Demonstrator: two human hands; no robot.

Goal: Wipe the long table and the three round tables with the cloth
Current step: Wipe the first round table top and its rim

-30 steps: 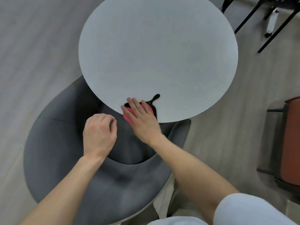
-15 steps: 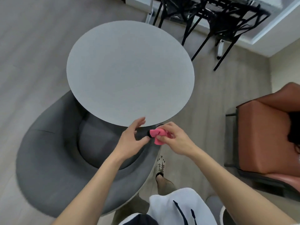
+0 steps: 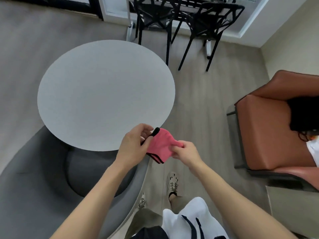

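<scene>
A person stands at the near right rim of a round grey worktop (image 3: 103, 94), holding a pink cloth (image 3: 161, 144) with black edging between both hands. The left grip (image 3: 133, 144) is closed on the cloth's left side, with the thumb and curled fingers pinching the fabric beside a black tab at its far corner. The right grip (image 3: 185, 151) is closed on the cloth's right end, where the fabric is bunched under the fingertips. The cloth hangs in the air between the two, just off the worktop's rim and above the floor (image 3: 198, 109); it does not lie on the surface.

A grey armchair (image 3: 34, 169) is tucked under the worktop's near left side. An orange-brown armchair (image 3: 267, 135) stands at the right, well apart from the worktop, with a dark item (image 3: 303, 116) on its seat that is too unclear to identify. Two black chairs (image 3: 155, 18) stand at the far side of the room. The person's pale shoes (image 3: 172, 183) and white top (image 3: 188, 219) show at the near edge.
</scene>
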